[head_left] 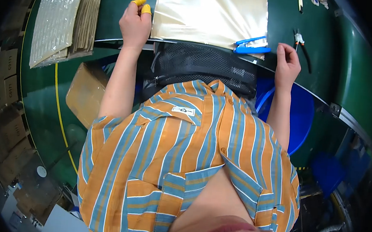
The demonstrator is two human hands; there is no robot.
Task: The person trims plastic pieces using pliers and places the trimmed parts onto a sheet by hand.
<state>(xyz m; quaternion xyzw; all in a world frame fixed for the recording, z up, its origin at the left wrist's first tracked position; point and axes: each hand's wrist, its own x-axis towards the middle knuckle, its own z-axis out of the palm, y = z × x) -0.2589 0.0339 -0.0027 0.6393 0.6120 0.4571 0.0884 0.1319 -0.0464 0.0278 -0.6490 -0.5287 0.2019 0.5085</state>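
A shiny pale-gold sheet [206,16] lies flat on the green tabletop in front of me. My left hand [136,22], with yellow finger cots on two fingers, is beside the sheet's left edge; its fingers are loosely bent, and nothing shows in them. On the sheet's lower right corner rests a blue two-armed tool [253,50], stapler-like in shape. Just right of that tool is my right hand [288,65], its fingers curled with a gap at the thumb and no object visible. Pliers [303,51] with dark handles lie beyond it to the right.
Stacked brown corrugated sheets [86,18] and a plastic-wrapped ribbed pack [57,18] occupy the table's left. A cutter knife [300,3] lies at the far right. Below the table edge are a cardboard box [86,92], a black mesh bag or seat [202,63] and a blue bin [300,115].
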